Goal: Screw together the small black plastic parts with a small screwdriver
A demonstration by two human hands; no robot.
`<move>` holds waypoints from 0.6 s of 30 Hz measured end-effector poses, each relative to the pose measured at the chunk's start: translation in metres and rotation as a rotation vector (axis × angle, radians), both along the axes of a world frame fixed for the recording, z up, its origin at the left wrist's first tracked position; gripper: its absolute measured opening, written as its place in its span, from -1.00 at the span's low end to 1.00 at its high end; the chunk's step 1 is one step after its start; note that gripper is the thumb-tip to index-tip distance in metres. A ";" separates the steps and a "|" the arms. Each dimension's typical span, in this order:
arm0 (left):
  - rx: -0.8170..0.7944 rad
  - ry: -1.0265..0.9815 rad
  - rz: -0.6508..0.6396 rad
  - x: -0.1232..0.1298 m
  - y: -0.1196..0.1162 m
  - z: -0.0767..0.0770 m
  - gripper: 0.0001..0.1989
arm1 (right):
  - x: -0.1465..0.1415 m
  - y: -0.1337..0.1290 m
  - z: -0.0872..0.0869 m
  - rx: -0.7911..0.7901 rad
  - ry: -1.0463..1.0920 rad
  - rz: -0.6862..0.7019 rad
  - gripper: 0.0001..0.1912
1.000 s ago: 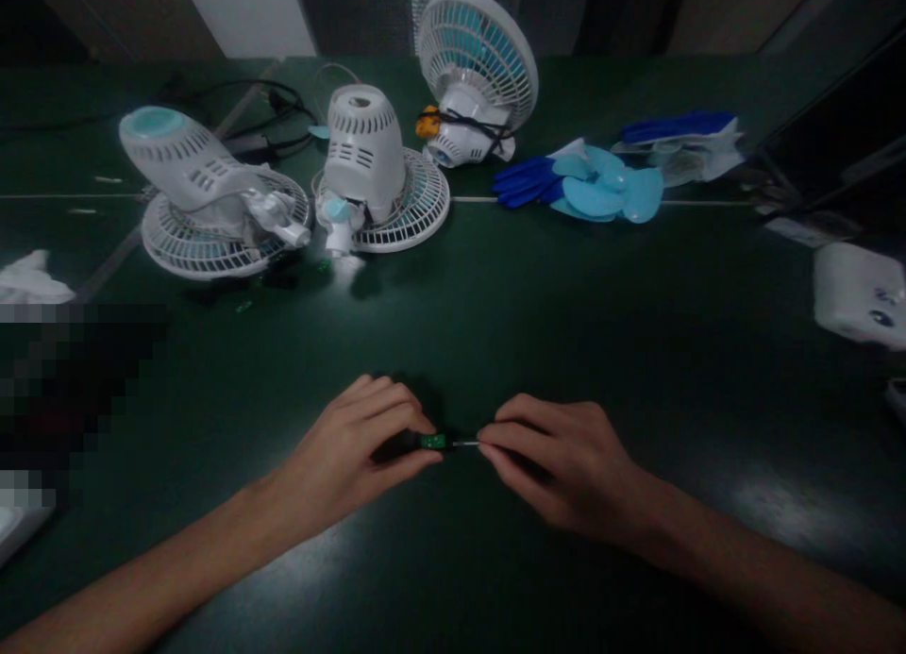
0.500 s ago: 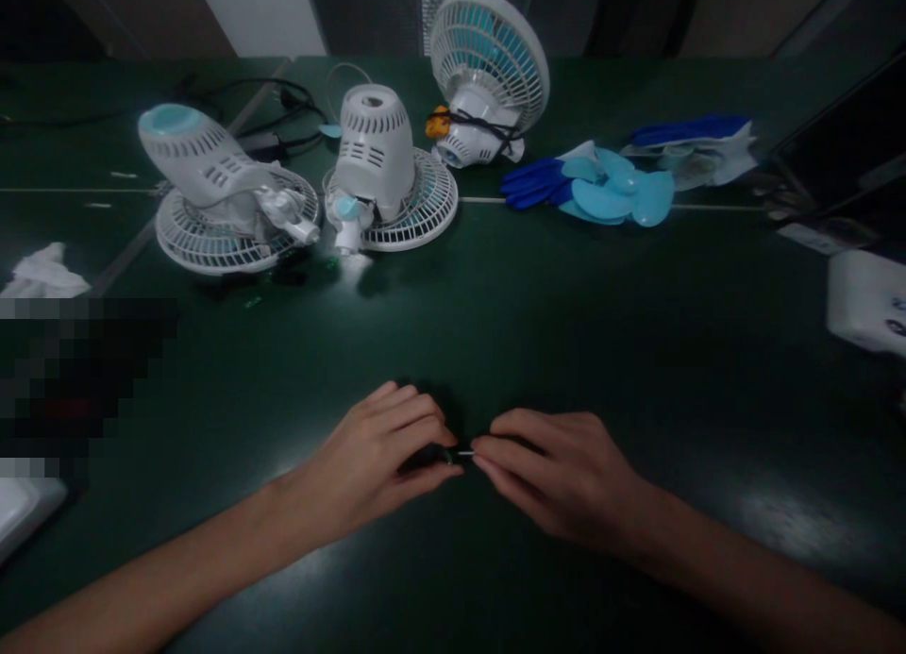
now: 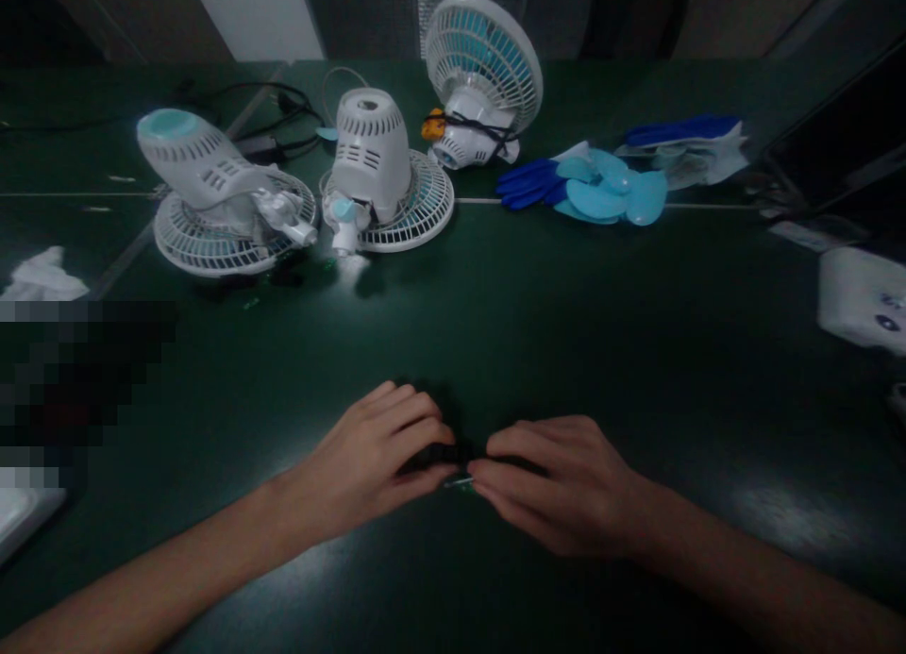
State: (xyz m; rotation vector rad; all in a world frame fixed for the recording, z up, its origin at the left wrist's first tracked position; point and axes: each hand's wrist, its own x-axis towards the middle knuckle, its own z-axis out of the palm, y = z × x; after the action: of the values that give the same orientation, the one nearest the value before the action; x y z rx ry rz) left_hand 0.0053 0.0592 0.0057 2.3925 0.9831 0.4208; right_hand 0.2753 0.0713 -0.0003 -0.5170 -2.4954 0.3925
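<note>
Two bare hands at work, lower centre of the frame. The left grip (image 3: 389,446) is closed around a small black object (image 3: 437,453), largely hidden by the fingers; its exact kind cannot be told. The right grip (image 3: 556,479), facing it from the right, pinches a thin metal rod (image 3: 459,482) between thumb and fingertips. The rod points left, just below the black object; whether the two touch cannot be told. Both grips are low over the dark green desk (image 3: 601,305). Upper left: a white fan (image 3: 191,168) lying grille down, with a second fan (image 3: 372,149) beside it in the same position. Upper centre: a third fan (image 3: 485,64), its black cord wrapped around the base. Upper right: a light-blue fan blade (image 3: 609,187) overlapping a blue glove (image 3: 528,184). Right edge: a white box (image 3: 860,295), partly cut off.
</note>
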 end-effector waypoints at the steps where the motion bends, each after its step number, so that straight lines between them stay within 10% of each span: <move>1: 0.006 -0.005 0.003 0.000 0.000 0.001 -0.88 | 0.000 0.000 0.001 -0.002 0.007 -0.005 -0.91; 5: 0.033 -0.071 -0.004 0.001 0.000 0.009 -0.87 | 0.002 0.001 0.004 -0.022 0.112 -0.084 -0.89; 12: 0.283 -0.158 -0.375 0.001 -0.010 0.007 -0.82 | 0.003 0.008 0.012 -0.212 0.295 -0.325 -0.87; 18: 0.382 -0.009 -0.325 -0.010 0.000 0.005 -0.82 | 0.003 0.008 0.012 -0.274 0.304 -0.318 -0.86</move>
State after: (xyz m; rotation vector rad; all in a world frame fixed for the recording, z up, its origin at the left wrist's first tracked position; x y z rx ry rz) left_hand -0.0052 0.0593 0.0105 2.8250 0.5254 0.5323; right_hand 0.2783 0.0797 0.0116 -0.8784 -2.0359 0.6371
